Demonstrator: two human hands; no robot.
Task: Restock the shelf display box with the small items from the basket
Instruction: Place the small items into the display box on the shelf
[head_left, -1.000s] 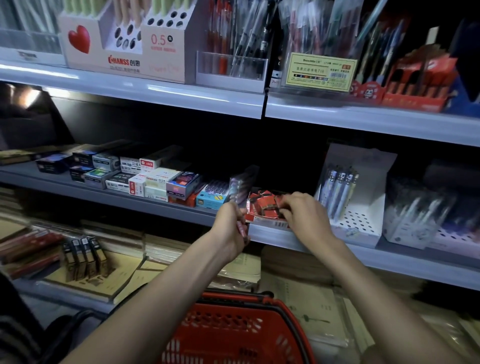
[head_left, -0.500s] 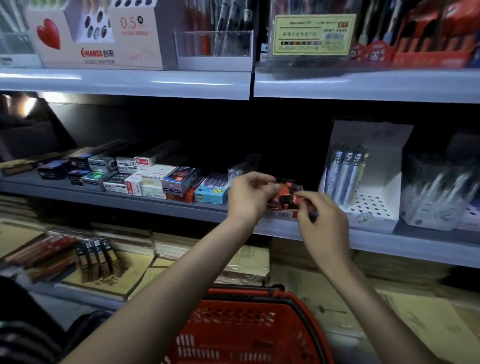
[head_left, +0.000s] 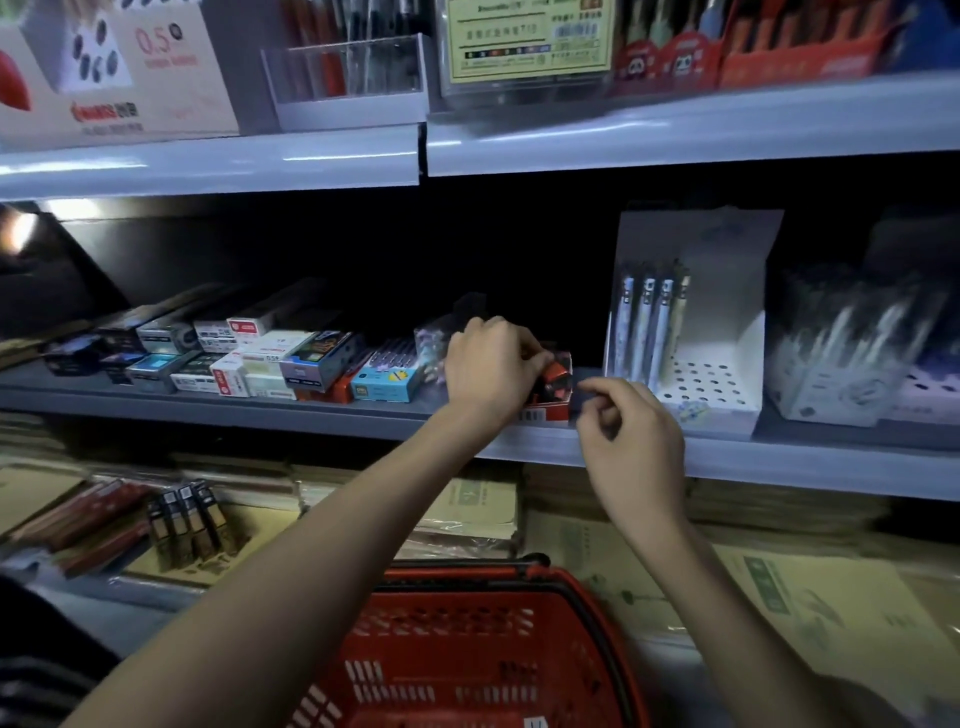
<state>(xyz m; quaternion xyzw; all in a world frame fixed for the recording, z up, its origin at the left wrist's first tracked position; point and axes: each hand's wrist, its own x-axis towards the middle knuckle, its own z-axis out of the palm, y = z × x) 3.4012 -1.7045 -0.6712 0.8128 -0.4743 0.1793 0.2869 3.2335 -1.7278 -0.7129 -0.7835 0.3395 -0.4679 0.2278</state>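
A small red display box (head_left: 545, 410) sits at the front of the middle shelf, holding little red and black items (head_left: 557, 375). My left hand (head_left: 488, 366) reaches over the box, fingers curled down onto one of those items. My right hand (head_left: 631, 436) hovers just right of and in front of the box, thumb and fingers pinching a small dark item (head_left: 584, 397). The red plastic basket (head_left: 467, 649) stands below between my forearms; its contents are not visible.
Stacked small stationery boxes (head_left: 270, 364) lie left of the display box. A white pen display stand (head_left: 696, 343) stands to its right, with more pen boxes (head_left: 852, 358) beyond. The shelf above (head_left: 675, 130) overhangs. Notebooks and paper stacks (head_left: 467, 514) fill the lower shelf.
The camera has moved closer and lower. My left hand moved from the box's left edge onto its contents. My right hand drew back out of the box to its right front.
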